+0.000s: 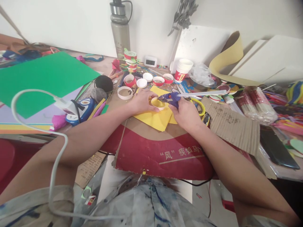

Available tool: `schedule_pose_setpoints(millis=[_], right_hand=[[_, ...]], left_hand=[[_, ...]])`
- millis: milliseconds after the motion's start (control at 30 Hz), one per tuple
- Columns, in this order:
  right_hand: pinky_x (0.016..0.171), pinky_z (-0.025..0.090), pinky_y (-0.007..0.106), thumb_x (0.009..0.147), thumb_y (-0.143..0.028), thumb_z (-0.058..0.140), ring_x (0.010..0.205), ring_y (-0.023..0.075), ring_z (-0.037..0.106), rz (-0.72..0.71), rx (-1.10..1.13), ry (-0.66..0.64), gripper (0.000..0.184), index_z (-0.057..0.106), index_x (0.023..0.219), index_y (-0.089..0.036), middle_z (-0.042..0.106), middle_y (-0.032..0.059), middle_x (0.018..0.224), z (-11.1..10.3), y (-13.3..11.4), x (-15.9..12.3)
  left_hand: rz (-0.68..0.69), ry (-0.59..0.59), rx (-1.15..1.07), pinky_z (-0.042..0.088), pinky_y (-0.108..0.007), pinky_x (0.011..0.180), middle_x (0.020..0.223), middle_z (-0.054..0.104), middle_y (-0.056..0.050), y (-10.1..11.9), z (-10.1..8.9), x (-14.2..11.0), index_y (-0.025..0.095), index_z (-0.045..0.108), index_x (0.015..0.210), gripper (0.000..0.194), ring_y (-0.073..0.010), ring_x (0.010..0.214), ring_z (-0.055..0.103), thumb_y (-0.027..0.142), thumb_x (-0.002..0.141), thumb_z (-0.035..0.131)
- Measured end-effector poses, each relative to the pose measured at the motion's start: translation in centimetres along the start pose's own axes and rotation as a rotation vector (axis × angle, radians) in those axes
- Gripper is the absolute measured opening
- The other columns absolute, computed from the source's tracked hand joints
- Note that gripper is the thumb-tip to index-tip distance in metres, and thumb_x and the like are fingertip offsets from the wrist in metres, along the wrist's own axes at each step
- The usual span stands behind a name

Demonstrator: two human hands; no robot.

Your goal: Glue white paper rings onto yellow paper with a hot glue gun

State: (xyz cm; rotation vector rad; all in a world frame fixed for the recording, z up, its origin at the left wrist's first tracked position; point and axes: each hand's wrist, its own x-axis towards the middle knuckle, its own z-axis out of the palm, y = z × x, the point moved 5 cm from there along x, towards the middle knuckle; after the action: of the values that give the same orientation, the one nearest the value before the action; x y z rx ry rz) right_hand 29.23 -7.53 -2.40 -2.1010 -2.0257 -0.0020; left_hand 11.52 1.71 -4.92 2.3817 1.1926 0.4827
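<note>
My right hand [188, 115] is closed round a blue hot glue gun [172, 99] with a long clear glue stick [203, 94] jutting out of its back. Its nozzle points left, at a ring cut from a paper cup [159, 108]. My left hand [145, 100] grips that ring by its left side, fingers curled round it. Under the ring lie sheets of yellow paper [156, 122], which rest on a red and brown cardboard piece [142, 148]. Yellow-handled scissors [201, 107] lie just beyond my right hand, partly hidden.
Several cut cup rings [125, 93] and a stack of paper cups [183, 69] stand behind my hands. A bottle [120, 34] is at the wall. Green card [47, 78] lies left, corrugated cardboard [233, 124] and a phone [278, 148] right. A white cable [58, 157] crosses my left arm.
</note>
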Motion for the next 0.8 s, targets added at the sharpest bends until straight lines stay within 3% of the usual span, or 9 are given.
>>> schedule_pose_setpoints(millis=[100, 267, 467, 800], right_hand=[[0.09, 0.056, 0.048, 0.104, -0.033, 0.052, 0.102, 0.04, 0.076, -0.009, -0.009, 0.036, 0.039, 0.068, 0.128, -0.006, 0.079, 0.0262, 0.113, -0.3, 0.3, -0.3], [0.089, 0.056, 0.05, 0.102, -0.035, 0.051, 0.1, 0.0412, 0.075, -0.036, -0.003, 0.097, 0.044, 0.068, 0.131, -0.005, 0.079, 0.0264, 0.109, -0.3, 0.7, -0.4], [0.09, 0.055, 0.048, 0.105, -0.033, 0.05, 0.102, 0.0402, 0.076, -0.004, -0.032, 0.033, 0.041, 0.067, 0.129, -0.005, 0.079, 0.0262, 0.111, -0.1, 0.5, -0.5], [0.094, 0.055, 0.045, 0.109, -0.031, 0.047, 0.111, 0.0389, 0.076, -0.01, -0.023, -0.062, 0.041, 0.066, 0.134, -0.004, 0.078, 0.0284, 0.122, 0.0, -0.9, -0.4]], left_hand=[[0.003, 0.003, -0.017, 0.043, -0.055, 0.115, 0.124, 0.07, -0.009, -0.1, 0.1, 0.0, 0.026, 0.076, 0.118, 0.063, -0.0385, 0.131, 0.056, 0.064, 0.07, 0.087], [-0.002, -0.016, -0.021, 0.04, -0.053, 0.119, 0.14, 0.067, -0.01, -0.1, -0.1, -0.1, 0.025, 0.072, 0.136, 0.081, -0.0399, 0.139, 0.052, 0.067, 0.068, 0.087], [-0.052, -0.014, 0.093, 0.037, -0.06, 0.117, 0.147, 0.066, -0.009, 0.1, -1.2, -0.4, 0.029, 0.078, 0.129, 0.066, -0.0453, 0.146, 0.044, 0.065, 0.074, 0.087], [-0.03, 0.018, 0.051, 0.042, -0.053, 0.115, 0.132, 0.073, -0.008, -0.4, -0.2, -0.5, 0.025, 0.077, 0.121, 0.063, -0.0376, 0.134, 0.056, 0.067, 0.075, 0.086]])
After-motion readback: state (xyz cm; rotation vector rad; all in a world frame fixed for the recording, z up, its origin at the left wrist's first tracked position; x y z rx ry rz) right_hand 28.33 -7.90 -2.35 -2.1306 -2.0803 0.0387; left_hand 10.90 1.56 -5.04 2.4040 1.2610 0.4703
